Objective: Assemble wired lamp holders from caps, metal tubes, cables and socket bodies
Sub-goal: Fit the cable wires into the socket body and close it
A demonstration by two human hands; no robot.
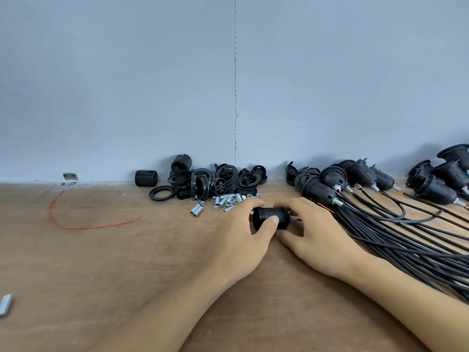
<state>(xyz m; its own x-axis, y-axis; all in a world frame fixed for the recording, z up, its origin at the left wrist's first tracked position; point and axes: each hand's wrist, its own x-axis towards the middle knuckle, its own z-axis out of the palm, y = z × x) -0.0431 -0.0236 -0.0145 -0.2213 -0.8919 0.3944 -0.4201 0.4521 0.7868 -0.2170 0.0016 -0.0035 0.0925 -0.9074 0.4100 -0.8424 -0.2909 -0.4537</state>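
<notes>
The left hand (241,235) has its fingers (250,203) curled over the far side of a black socket body (266,215), with the thumb pressed on the near side, so the piece is held narrow and firm. The right hand (314,232) closes its fingers (299,203) round the right end of the same piece, thumb tucked below. Whether it also pinches a cable there cannot be told.

The socket body sits between the two hands, just above the desk (101,262). Its long axis runs left to right, roughly along the wall. A short metal tube (294,217) shows at the right end, so the narrow end points right, toward the cables (406,240). The wide end is hidden in the left palm. Both hands are equally near. By my judgement the coming move is a twist about that axis, one hand turning against the other.

Farther out, loose metal tubes (225,200) lie just behind the left fingers, with a heap of black caps (215,181) beyond them by the wall. Finished lamp holders (319,191) lie to the right, and a red wire (76,226) lies well apart to the left
</notes>
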